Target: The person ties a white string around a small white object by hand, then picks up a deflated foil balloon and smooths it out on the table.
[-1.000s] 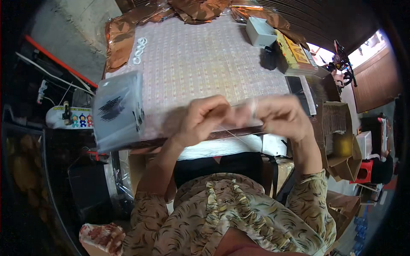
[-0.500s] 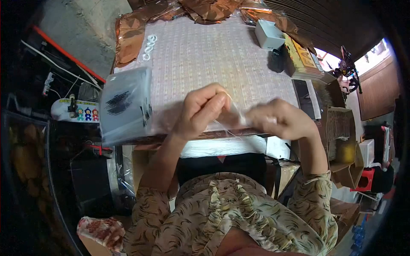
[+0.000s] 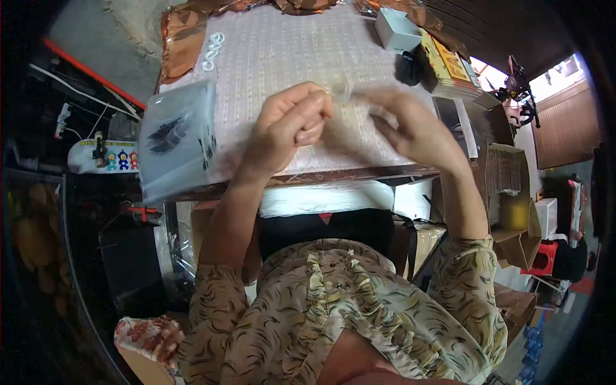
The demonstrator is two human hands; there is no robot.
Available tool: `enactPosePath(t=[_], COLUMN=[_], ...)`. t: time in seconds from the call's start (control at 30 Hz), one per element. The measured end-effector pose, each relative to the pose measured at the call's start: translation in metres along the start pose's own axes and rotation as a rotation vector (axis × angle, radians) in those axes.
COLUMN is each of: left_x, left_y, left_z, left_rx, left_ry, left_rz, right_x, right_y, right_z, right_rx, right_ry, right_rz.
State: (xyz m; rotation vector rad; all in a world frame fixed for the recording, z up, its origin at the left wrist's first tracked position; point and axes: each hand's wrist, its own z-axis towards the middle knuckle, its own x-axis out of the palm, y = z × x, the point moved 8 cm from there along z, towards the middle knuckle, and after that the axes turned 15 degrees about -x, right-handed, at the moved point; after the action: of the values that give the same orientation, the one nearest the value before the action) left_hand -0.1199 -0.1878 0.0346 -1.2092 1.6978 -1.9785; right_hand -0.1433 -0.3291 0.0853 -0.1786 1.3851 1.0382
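My left hand is closed in a pinch above the near part of the table. What sits between its fingertips is too small to make out. My right hand is to its right, its fingers pointing left and smeared by motion. A faint whitish blur shows between the two hands. Below the table's front edge lies a white bundle of fine strands. To the left of my left hand is a stack of clear plastic bags with dark print.
The table has a pale patterned cover. White rings lie at its left. Copper-coloured wrapping runs along the far edges. At the right are a white box, a black object, yellow booklets and a cardboard box.
Both hands have moved away from me, up over the table. My right hand has swung up level with my left fingertips. The view has shifted slightly.
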Motion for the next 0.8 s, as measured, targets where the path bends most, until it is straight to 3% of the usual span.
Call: enactPosePath(t=[0.03, 0.1, 0.13, 0.17, 0.23, 0.3, 0.33, 0.37, 0.43, 0.47, 0.53, 0.6, 0.67, 0.7, 0.77, 0.8], left_x=[-0.003, -0.014, -0.015, -0.012, -0.006, -0.013, -0.019, -0.019, -0.023, -0.015, -0.007, -0.006, -0.020, -0.027, -0.029, -0.034], left_y=[-0.003, 0.004, 0.010, 0.022, 0.029, 0.021, 0.016, 0.014, 0.020, 0.027, 0.030, 0.022, 0.020, 0.022, 0.016, 0.016], left_z=[0.001, 0.003, 0.007, 0.008, 0.011, 0.009, 0.007, 0.008, 0.007, 0.008, 0.012, 0.013, 0.012, 0.013, 0.015, 0.015], left_rx=[0.011, -0.030, -0.007, 0.000, -0.097, -0.068, -0.034, -0.020, -0.047, -0.079, -0.121, -0.129, -0.233, -0.229, -0.060, -0.066], left_ry=[0.002, -0.029, -0.038, -0.013, 0.065, 0.036, -0.004, -0.008, -0.119, -0.062, -0.034, -0.063, -0.281, -0.287, -0.260, -0.257], left_rz=[0.004, -0.016, 0.105, -0.020, -0.063, -0.071, -0.088, -0.090, -0.005, -0.078, -0.146, -0.146, 0.252, 0.246, 0.631, 0.630], right_x=[0.022, 0.012, 0.006, -0.022, -0.028, 0.001, 0.017, 0.010, 0.008, 0.013, -0.011, 0.004, 0.019, 0.020, 0.025, 0.027], right_y=[-0.001, 0.033, 0.023, 0.043, 0.028, 0.003, -0.002, 0.019, 0.020, 0.020, 0.033, 0.021, 0.007, 0.009, 0.006, 0.002], right_z=[-0.005, -0.008, -0.011, 0.004, 0.010, 0.012, 0.008, 0.006, 0.002, 0.007, 0.022, 0.023, 0.023, 0.023, 0.018, 0.019], right_rx=[0.079, -0.258, -0.226, -0.352, -0.370, 0.055, -0.011, -0.135, -0.153, -0.144, -0.361, -0.253, -0.118, -0.123, -0.050, -0.036], right_ry=[0.275, 0.101, -0.046, -0.310, -0.594, 0.056, 0.173, 0.149, -0.094, -0.097, -0.360, -0.283, -0.198, -0.190, -0.156, -0.134], right_rz=[0.256, 0.843, 0.932, 0.910, 0.329, -0.055, 0.065, 0.349, 0.831, 0.839, 0.186, 0.136, 0.090, 0.090, 0.068, 0.101])
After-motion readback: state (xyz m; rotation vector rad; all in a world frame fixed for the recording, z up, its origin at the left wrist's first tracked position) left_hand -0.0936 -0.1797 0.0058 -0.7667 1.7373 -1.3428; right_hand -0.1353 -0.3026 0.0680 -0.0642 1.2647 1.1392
